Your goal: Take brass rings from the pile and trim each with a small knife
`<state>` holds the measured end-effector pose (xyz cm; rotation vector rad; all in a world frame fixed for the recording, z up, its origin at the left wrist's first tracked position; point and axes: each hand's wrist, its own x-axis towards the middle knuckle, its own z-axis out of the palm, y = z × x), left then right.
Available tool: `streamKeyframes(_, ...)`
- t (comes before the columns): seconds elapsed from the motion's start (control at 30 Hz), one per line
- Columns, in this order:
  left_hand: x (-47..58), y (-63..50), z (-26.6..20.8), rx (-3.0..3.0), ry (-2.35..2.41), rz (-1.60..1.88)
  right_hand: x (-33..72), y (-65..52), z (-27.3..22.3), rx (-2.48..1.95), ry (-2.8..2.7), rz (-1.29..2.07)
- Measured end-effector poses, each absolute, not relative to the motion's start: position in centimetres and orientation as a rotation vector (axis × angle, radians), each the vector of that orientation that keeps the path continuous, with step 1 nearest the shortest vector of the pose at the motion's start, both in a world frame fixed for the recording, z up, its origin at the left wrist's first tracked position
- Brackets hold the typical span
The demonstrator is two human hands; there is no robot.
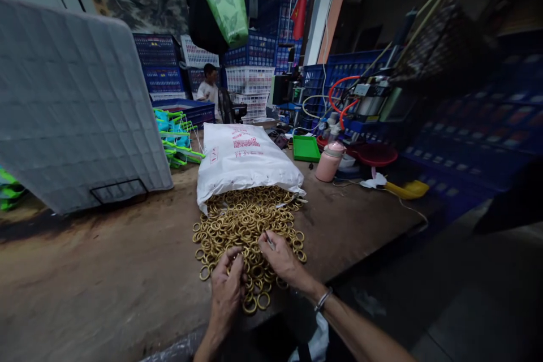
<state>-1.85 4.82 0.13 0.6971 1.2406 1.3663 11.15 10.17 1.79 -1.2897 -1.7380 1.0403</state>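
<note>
A heap of brass-coloured rings (250, 220) spills from the mouth of a white sack (246, 161) with red print onto the brown table. My left hand (227, 283) is at the near left side of the heap, its thumb and fingers curled together. What they hold, if anything, is too small to make out. Just to the right, my right hand (282, 260) pinches a small thin metal tool (268, 239), its dark tip pointing up and away. Both hands are low over the rings, a short gap between them.
A large pale ribbed panel (80, 107) stands at left, with bright green and blue pieces (176, 138) behind it. Right of the sack are a green tray (306, 148), a pink bottle (331, 162) and a yellow scoop (407, 189). A person (208, 87) sits near stacked crates (250, 80).
</note>
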Motion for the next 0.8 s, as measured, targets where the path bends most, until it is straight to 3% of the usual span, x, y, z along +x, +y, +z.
streamKeyframes(0.13, -1.3, 5.5, 1.0, 0.793, 1.275, 1.341, 11.2, 9.7, 2.0, -1.227, -1.746, 1.142)
streamKeyframes(0.33, -1.5, 5.1, 1.5, 1.007, 1.371, 1.548, 11.5, 9.4, 2.5, -1.233, -1.446, 1.695)
streamKeyframes(0.47, -2.3, 4.7, 1.1, 1.341, 1.27, 1.433, 11.9, 9.2, 3.0, -1.224, -1.366, 1.95)
streamKeyframes(0.63, -2.6, 4.3, 1.4, 1.474, 1.23, 1.311, 11.9, 8.7, 2.6, -1.278, -1.415, 1.965)
streamKeyframes(0.8, -1.8, 3.9, 2.1, 1.414, 1.3, 1.28, 11.8, 8.0, 2.2, -1.248, -1.551, 1.657)
